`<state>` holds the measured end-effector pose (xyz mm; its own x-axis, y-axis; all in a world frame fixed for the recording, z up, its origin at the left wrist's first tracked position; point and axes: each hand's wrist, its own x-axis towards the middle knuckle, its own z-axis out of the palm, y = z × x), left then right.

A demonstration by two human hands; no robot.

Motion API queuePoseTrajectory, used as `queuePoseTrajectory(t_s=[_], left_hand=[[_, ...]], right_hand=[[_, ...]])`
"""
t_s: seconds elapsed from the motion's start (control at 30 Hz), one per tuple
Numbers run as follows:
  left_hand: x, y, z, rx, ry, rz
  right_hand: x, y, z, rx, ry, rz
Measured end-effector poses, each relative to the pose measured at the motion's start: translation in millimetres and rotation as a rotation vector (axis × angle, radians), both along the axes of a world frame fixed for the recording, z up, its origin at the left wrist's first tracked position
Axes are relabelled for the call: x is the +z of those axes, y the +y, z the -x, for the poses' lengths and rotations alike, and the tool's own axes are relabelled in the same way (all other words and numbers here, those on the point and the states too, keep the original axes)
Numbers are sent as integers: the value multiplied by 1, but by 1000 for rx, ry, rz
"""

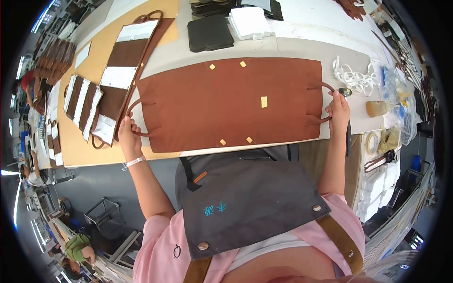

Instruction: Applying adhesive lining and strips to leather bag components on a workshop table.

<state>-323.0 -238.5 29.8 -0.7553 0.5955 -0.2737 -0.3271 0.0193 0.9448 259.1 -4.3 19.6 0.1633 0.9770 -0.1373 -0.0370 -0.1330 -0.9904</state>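
Note:
A wide reddish-brown bag panel lies flat across the worktable in front of me, with small yellow tape pieces stuck on it. A looped handle joins each of its short ends. My left hand, with a band at the wrist, is closed on the left handle. At the other end, my right hand has its fingers closed round the right handle. The panel stretches between both hands. Just left of it lie more brown bag pieces with white strips, close to my left hand.
Along the far side sit a stack of black pieces and a white stack. To the right are tangled white cord, an amber container and a tape roll. Other people work at the far left.

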Motion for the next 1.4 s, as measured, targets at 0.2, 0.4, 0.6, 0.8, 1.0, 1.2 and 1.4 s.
queuePoseTrajectory(t_s=[0.2, 0.4, 0.6, 0.8, 1.0, 1.2, 1.4], left_hand=[[-7, 5, 3, 41, 46, 99], [-35, 32, -23, -18, 1420, 802], [-10, 136, -153, -675, 1585, 555], [-32, 147, -156, -736, 1579, 625], [-35, 148, -153, -740, 1584, 640], [-34, 145, -149, -743, 1589, 653], [-36, 137, -125, -688, 1632, 701]], right_hand=[[-13, 9, -4, 23, -437, 10], [4, 10, 51, 131, -1595, -92], [-4, 6, 195, 613, -1376, -457], [-23, 8, 208, 653, -1326, -366], [-26, 19, 194, 540, -1412, -289], [-26, 37, 153, 367, -1540, -223], [-30, 33, 142, 329, -1558, -166]])
